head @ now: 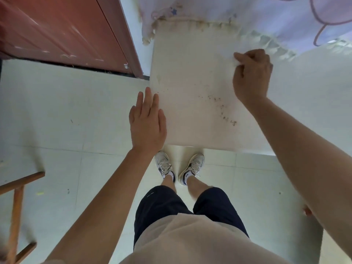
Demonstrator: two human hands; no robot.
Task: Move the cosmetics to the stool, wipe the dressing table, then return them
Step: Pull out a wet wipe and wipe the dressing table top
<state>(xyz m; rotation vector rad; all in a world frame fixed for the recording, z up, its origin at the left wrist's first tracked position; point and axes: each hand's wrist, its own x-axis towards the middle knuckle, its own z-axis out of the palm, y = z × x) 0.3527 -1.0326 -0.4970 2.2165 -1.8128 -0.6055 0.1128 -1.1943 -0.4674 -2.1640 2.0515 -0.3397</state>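
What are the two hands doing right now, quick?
Left hand: open and flat, fingers together, at the left edge of the white table top, holding nothing.
Right hand: closed on a white cloth or tissue against the table top.

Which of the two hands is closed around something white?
The right hand, fisted on a white wad at the far right of the white tabletop. The left hand lies flat and open at its left edge.

You wear a beige top [190, 242], navy shorts [162, 208], white socks [187, 177] and white laced sneakers [163, 164]; arms bare.
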